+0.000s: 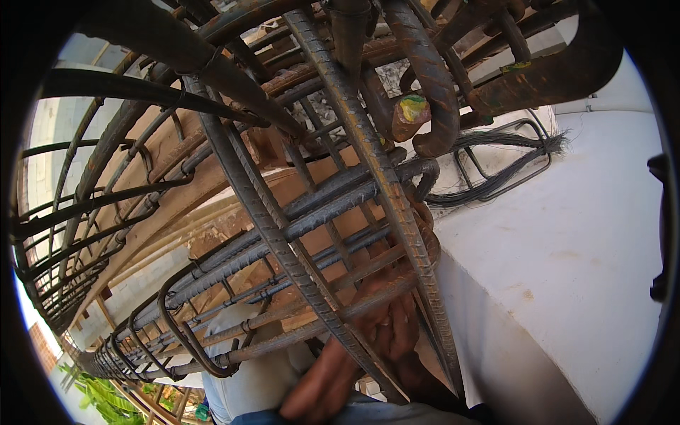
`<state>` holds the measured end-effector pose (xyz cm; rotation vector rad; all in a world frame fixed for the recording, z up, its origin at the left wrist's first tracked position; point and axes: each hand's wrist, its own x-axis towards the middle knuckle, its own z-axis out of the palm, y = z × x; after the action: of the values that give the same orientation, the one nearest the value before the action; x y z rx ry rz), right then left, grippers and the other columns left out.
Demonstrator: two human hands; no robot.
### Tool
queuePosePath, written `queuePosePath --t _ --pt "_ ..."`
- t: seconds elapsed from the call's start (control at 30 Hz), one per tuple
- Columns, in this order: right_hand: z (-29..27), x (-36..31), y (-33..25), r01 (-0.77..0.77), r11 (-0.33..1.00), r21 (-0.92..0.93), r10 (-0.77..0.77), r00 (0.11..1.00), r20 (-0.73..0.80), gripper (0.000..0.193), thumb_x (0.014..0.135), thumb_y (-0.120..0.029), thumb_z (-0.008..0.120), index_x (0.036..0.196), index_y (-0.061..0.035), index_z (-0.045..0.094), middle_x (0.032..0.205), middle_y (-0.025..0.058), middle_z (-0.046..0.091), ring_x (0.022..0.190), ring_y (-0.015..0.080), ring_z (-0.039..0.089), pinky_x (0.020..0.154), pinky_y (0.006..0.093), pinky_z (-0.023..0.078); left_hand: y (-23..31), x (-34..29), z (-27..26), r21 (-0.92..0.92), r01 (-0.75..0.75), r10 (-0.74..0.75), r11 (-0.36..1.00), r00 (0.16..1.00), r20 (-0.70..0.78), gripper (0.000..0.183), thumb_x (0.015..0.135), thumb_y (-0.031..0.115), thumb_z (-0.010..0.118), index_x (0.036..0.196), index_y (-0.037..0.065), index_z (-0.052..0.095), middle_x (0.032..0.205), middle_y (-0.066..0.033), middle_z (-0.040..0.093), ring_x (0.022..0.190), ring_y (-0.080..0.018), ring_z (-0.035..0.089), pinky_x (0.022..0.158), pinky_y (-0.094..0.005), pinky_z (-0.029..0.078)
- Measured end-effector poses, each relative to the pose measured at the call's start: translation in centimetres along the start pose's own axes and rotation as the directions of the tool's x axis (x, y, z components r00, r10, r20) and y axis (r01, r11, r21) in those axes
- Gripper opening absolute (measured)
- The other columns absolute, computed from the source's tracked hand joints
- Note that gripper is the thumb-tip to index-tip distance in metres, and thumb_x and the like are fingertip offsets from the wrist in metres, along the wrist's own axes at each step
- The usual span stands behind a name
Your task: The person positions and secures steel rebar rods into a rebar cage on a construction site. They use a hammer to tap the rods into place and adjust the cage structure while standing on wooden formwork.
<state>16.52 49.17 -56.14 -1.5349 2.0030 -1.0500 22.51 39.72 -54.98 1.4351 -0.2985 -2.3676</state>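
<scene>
Both hands are together low in the middle, behind the crossing rusty reinforcing bars. My left hand (pixel 370 306) reaches up from the lower edge, its fingers partly covered by a bar and bent inward. Right beside it, my right hand (pixel 402 327) has curled fingers. Whatever lies between the fingers is hidden. A thin horizontal rebar (pixel 379 296) passes in front of the hands. Two thick ribbed bars (pixel 393 191) slope down to either side of them. Several long bars of a rebar cage (pixel 234 276), tied with stirrups, run off to the left.
A bundle of thin dark tie wire (pixel 506 173) and a bent stirrup lie on the white ledge (pixel 559 248) at right. Thick hooked bars (pixel 538 88) hang overhead. Wooden formwork (pixel 152 177) stands behind the cage. A light trouser leg (pixel 244 354) shows below it.
</scene>
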Motion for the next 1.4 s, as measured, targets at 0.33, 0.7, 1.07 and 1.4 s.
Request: queuePosePath --t 0.33,0.7,1.07,1.4 --pt "0.0 0.3 -0.2 -0.242 0.965 0.098 0.236 0.969 0.068 0.047 0.092 -0.009 0.055 0.131 0.0109 0.042 0.125 0.0284 0.052 0.114 0.0422 0.054 0.095 0.0442 0.043 2.1 -1.4 1.0 -0.238 -0.038 0.088 0.970 0.975 0.202 0.046 0.090 0.034 0.063 0.119 -0.002 0.055 0.109 -0.0120 0.060 0.098 -0.0211 0.058 0.083 -0.0303 0.049" --pt "0.8 -0.7 0.9 -0.270 0.962 0.038 0.270 0.963 -0.002 0.051 0.092 -0.017 0.056 0.133 0.0108 0.043 0.127 0.0293 0.053 0.118 0.0413 0.054 0.099 0.0431 0.042 -1.0 0.9 0.6 0.012 -0.236 0.234 0.972 0.967 0.100 0.047 0.089 0.034 0.066 0.118 -0.001 0.056 0.107 -0.0108 0.060 0.097 -0.0195 0.058 0.082 -0.0297 0.049" --pt "0.7 -1.1 0.6 -0.238 0.971 0.033 0.239 0.971 -0.019 0.045 0.091 -0.009 0.050 0.132 0.0096 0.044 0.130 0.0273 0.052 0.124 0.0419 0.049 0.104 0.0461 0.038 -1.2 2.2 0.4 0.108 -0.291 0.284 0.951 0.956 0.078 0.048 0.087 0.035 0.068 0.118 -0.001 0.057 0.105 -0.0096 0.061 0.096 -0.0179 0.058 0.081 -0.0292 0.049" --pt "0.7 -2.1 1.6 -0.251 0.967 -0.032 0.253 0.957 0.142 0.046 0.090 -0.008 0.049 0.132 0.0102 0.044 0.134 0.0282 0.047 0.124 0.0434 0.047 0.103 0.0480 0.038 -0.9 2.8 -0.2 0.143 -0.330 0.322 0.933 0.943 0.078 0.048 0.086 0.035 0.070 0.117 0.000 0.058 0.104 -0.0085 0.061 0.095 -0.0164 0.058 0.080 -0.0287 0.049"
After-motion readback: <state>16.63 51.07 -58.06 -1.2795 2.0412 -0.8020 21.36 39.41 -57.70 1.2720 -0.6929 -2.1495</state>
